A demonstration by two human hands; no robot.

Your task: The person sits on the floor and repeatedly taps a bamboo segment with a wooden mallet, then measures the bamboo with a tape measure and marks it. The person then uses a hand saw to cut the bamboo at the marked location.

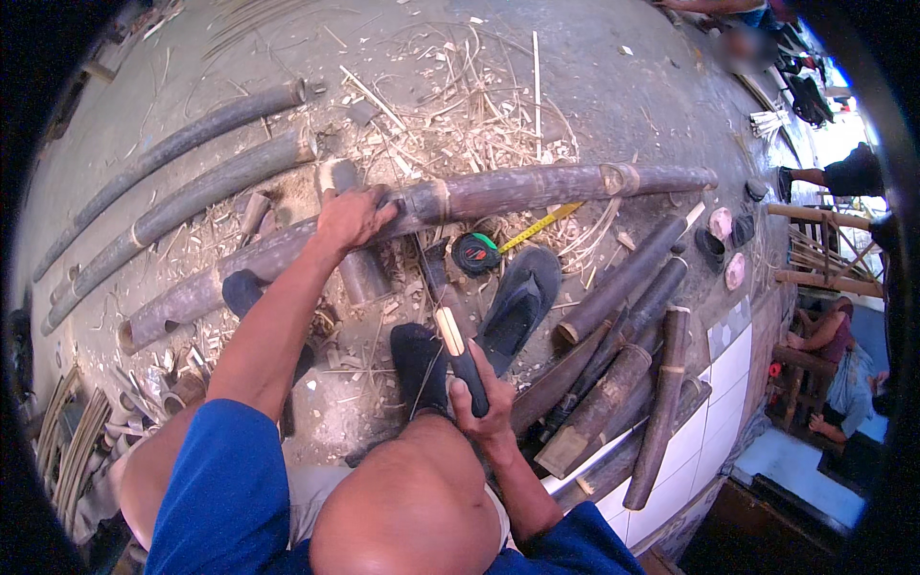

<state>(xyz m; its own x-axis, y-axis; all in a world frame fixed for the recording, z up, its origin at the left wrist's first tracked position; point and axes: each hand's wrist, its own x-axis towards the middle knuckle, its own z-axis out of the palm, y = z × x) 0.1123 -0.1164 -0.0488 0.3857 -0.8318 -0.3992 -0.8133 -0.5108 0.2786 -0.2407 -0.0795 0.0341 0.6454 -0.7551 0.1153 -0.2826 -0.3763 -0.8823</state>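
Note:
A long dark bamboo pole point(522, 189) lies slantwise across the floor before me, resting over a shorter bamboo piece point(364, 275). My left hand point(356, 218) grips the pole from above, its fingers curled over the top. In my right hand point(486, 394) is the black and pale wood handle of a handsaw point(450, 335). Its thin blade is seen nearly edge-on and reaches up to the pole, just right of my left hand. Whether the teeth are in the bamboo I cannot tell.
A tape measure point(475, 253) with yellow tape pulled out lies beside a black sandal point(522, 305). Several cut bamboo lengths point(613, 388) are piled at the right. Two long poles point(182, 182) lie at the left. Shavings cover the floor beyond. Another person point(826, 335) sits far right.

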